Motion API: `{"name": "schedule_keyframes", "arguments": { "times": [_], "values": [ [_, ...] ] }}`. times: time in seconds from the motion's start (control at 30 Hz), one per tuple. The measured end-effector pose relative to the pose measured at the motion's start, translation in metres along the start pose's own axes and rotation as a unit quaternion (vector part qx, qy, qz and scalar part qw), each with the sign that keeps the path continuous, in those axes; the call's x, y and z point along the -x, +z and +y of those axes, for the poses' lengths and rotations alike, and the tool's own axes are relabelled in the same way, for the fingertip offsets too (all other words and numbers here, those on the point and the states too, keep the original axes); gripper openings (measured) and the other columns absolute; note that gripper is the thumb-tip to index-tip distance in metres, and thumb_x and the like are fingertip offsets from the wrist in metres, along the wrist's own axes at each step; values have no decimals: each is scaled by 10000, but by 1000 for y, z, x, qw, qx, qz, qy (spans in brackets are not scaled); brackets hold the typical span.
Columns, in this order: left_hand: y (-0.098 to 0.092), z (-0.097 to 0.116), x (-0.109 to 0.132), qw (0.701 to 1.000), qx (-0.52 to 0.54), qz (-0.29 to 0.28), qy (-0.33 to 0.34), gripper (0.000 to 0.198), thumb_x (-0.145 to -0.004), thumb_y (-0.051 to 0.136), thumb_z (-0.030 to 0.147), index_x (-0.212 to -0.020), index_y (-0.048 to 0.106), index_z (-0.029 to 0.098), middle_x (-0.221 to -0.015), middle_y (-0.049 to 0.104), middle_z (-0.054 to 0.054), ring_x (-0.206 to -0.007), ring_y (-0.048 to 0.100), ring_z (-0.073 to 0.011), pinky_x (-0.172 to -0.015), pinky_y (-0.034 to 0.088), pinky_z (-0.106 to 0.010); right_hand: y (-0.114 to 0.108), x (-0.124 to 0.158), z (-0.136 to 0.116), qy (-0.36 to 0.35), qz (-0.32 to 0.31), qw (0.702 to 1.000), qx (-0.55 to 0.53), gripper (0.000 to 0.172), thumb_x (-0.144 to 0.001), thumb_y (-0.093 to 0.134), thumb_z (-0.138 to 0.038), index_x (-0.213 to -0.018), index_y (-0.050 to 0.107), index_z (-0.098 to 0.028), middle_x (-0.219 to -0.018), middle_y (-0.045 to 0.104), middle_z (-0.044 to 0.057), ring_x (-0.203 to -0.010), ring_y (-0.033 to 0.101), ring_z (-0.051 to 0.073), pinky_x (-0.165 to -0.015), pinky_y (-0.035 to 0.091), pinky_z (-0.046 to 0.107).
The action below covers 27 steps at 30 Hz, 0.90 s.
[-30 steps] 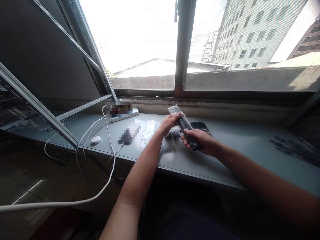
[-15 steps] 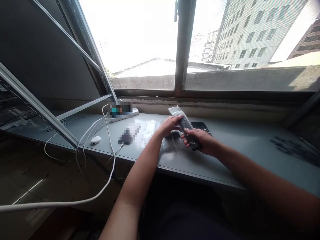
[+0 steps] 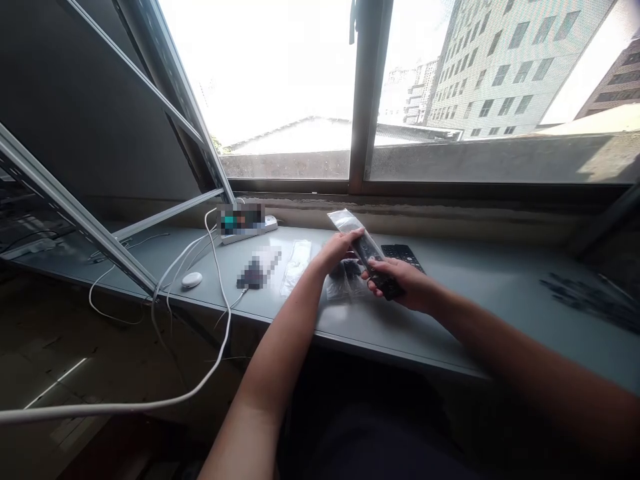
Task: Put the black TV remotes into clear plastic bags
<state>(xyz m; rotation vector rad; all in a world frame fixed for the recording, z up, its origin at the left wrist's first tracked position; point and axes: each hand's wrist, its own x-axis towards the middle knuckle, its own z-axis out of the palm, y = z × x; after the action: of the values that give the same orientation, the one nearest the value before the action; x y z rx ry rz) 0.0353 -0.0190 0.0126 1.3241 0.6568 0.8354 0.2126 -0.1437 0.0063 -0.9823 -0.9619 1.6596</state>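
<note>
My left hand [image 3: 341, 250] is closed on a clear plastic sleeve [image 3: 343, 219], its flat end sticking out toward the window. The sleeve covers the far part of a black remote control [image 3: 387, 287], whose near end with its buttons shows bare. Wrapped around that near end is my right hand [image 3: 403, 277], thumb on top. Another black remote [image 3: 400, 252], or more than one, lies on the table just behind my right hand, partly hidden. Beneath my hands are dark items in clear plastic [image 3: 345, 283], too covered to make out.
Clear plastic sleeves [image 3: 297, 265] lie left of my hands on the grey table [image 3: 465, 293]. Farther left are a blurred-out item, a white round disc [image 3: 191, 280], a power strip [image 3: 250, 233] and looping white cables [image 3: 227, 320]. A dark pile [image 3: 590, 300] lies far right.
The plastic sleeve has slid up and left along the remote, so its unfilled end reaches farther out. More of the remote's near end shows bare. My hands have barely moved.
</note>
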Motion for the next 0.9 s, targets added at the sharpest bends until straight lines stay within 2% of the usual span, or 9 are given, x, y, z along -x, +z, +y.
{"name": "schedule_keyframes", "arguments": {
  "times": [0.17,0.33,0.43,0.53,0.63,0.7,0.77,0.83,0.9],
  "values": [
    [-1,-1,3,998,-26,-63,6,548,-955,776,661,-1140,854,150,-1169,850,-186,-995,798,-277,-880,578,-350,1,2,-1,7,2,1000,11,129,-1104,733,-256,-1096,752,-129,-1008,809,144,-732,779,190,-642,693,279],
    [-3,1,5,990,-35,-133,9,561,-982,745,649,-1241,856,164,-1309,835,-192,-1040,799,-269,-835,558,-327,5,6,-6,8,-4,999,32,166,-1125,694,-271,-1099,749,-117,-969,815,150,-693,787,199,-636,693,287],
    [-3,1,6,988,-41,-146,9,570,-983,745,650,-1252,856,160,-1332,830,-199,-1034,800,-265,-784,540,-307,5,6,-6,10,-7,999,47,177,-1115,719,-294,-1108,757,-121,-965,827,157,-692,794,207,-637,698,291],
    [0,0,4,991,-28,-128,25,565,-968,763,643,-1230,859,152,-1296,841,-199,-988,801,-268,-758,541,-308,6,6,-6,13,-4,999,50,178,-1088,770,-299,-1068,768,-122,-977,835,164,-709,798,205,-657,706,285],
    [-1,-1,-3,996,20,-56,66,525,-982,759,605,-1198,854,136,-1257,852,-194,-997,800,-266,-836,577,-326,6,7,-6,12,-1,998,56,168,-1054,819,-295,-1048,777,-132,-951,830,131,-630,749,163,-547,649,233],
    [-4,-1,-9,993,65,30,93,478,-996,748,570,-1176,847,138,-1216,862,-177,-1038,799,-263,-900,585,-328,5,7,-6,11,0,998,63,184,-1034,842,-300,-1109,792,-140,-929,826,106,-549,693,136,-456,584,213],
    [-10,-1,-14,980,104,127,109,413,-1016,718,513,-1175,839,152,-1178,870,-148,-1064,795,-250,-913,580,-314,4,7,-6,9,1,998,68,224,-1026,842,-296,-1179,808,-136,-937,832,112,-537,682,137,-431,567,217],
    [-17,-1,-16,962,128,216,108,363,-1043,659,441,-1193,835,161,-1159,873,-123,-1064,790,-226,-883,573,-290,3,6,-7,2,8,998,67,235,-1034,820,-283,-1210,823,-128,-1024,855,150,-598,725,158,-462,602,227],
    [-22,-1,-17,944,132,288,90,351,-1062,598,384,-1215,833,173,-1155,872,-101,-1051,783,-197,-844,562,-265,3,5,-7,-19,32,998,54,237,-1044,802,-283,-1240,829,-153,-1229,859,179,-706,793,185,-499,638,236]
  ]
}}
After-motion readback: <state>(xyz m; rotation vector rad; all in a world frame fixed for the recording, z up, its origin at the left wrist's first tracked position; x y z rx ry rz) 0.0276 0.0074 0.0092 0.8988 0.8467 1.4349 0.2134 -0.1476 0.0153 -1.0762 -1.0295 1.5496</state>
